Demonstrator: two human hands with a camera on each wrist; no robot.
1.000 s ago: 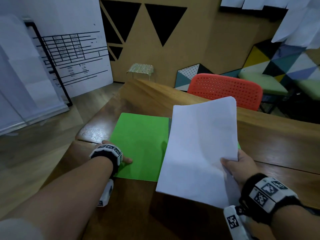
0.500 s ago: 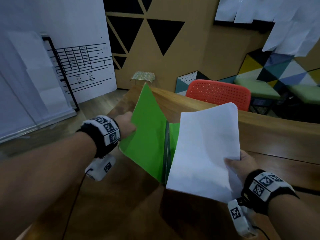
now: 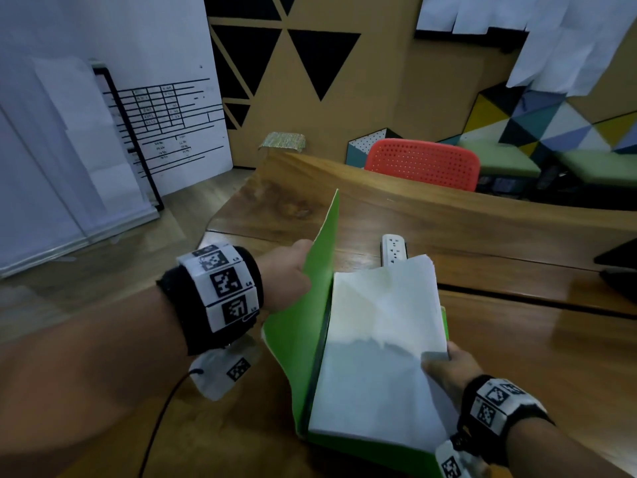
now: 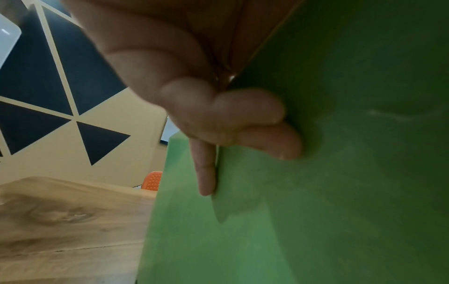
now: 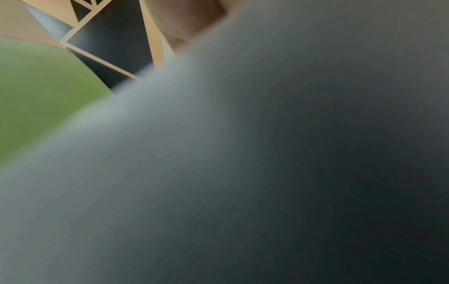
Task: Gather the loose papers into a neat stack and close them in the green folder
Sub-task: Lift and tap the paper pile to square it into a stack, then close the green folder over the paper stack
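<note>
The green folder (image 3: 303,326) lies open on the wooden table (image 3: 517,339), its front cover lifted almost upright. My left hand (image 3: 293,270) holds that cover by its left edge; in the left wrist view the fingers (image 4: 255,123) curl round the green card (image 4: 340,173). A stack of white papers (image 3: 379,357) lies inside on the folder's back half, its far end curling up. My right hand (image 3: 444,367) pinches the stack at its right edge. The right wrist view is filled by blurred grey paper (image 5: 267,173), with a green patch of folder (image 5: 36,96) at left.
A white power strip (image 3: 393,250) lies on the table just beyond the papers. An orange perforated chair (image 3: 424,163) stands behind the table. A dark object (image 3: 617,263) sits at the right edge. A whiteboard (image 3: 165,125) leans at the left.
The left hand has lifted the folder's cover from flat to nearly upright. The right hand has lowered the paper stack onto the folder's inner side.
</note>
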